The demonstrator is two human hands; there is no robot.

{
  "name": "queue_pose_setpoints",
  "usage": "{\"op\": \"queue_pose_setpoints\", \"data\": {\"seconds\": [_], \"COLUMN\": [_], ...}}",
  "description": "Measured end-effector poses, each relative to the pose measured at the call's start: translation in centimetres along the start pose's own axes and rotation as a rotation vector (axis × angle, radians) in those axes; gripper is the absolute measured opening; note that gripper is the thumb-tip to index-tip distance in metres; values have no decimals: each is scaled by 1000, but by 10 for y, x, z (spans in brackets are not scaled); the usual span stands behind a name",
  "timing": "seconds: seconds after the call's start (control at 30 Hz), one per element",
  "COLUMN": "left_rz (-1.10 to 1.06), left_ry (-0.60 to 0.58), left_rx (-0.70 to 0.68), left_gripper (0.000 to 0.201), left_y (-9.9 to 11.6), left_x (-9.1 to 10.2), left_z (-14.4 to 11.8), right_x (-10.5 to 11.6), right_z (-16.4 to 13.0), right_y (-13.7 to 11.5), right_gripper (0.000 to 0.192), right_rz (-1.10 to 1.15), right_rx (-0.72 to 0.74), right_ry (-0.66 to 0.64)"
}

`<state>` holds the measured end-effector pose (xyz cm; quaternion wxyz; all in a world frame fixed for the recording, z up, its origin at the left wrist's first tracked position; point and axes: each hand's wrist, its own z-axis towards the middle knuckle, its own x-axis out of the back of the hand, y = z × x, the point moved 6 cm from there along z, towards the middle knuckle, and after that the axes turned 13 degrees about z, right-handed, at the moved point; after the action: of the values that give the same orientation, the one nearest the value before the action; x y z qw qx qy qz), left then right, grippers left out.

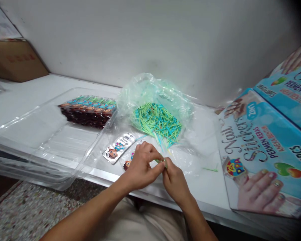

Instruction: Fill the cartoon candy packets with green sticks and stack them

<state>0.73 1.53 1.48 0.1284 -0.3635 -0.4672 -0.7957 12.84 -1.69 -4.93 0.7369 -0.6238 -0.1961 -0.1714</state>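
Fingers: both hands pinch one thin green stick between their fingertips — the tips meet right over the table edge.
Left hand: curled shut on the stick, thumb and first finger pressed together.
Right hand: also closed on the stick, touching the left hand at the tips.
Stick: tiny, mostly hidden by the fingers, held just above the white table.
Stick pile: lots of green and blue sticks lie in an open clear bag, just behind the hands.
Loose stick: one green one lies alone on the table, to the right of the hands.
Sticker packs: one shiny pack with a cartoon face lies flat near the left hand — another peeks out from under it.
Clear tray: on the left, with a row of packs stacked in its far corner.
Blue box: big, on the right, with "Nail Stickers" printed on it.
Cardboard box: far left, by the wall.
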Motion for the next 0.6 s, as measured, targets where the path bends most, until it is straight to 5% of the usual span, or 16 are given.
{"op": "queue_pose_setpoints", "data": {"seconds": [0.2,0.5,0.6], "left_rz": [-510,-567,-489], "left_ry": [-253,10,-50], "left_rx": [308,325,299], "left_gripper": [13,16,18], "left_y": [-12,-31,-46], "left_x": [-27,-17,-33], "left_z": [3,42,64], "right_x": [1,28,40], "right_z": [4,-10,-19], "right_y": [-6,38,47], "right_gripper": [14,18,27], "right_rz": [-235,-138,112], "right_rx": [70,-176,-235], "right_ry": [-35,34,121]}}
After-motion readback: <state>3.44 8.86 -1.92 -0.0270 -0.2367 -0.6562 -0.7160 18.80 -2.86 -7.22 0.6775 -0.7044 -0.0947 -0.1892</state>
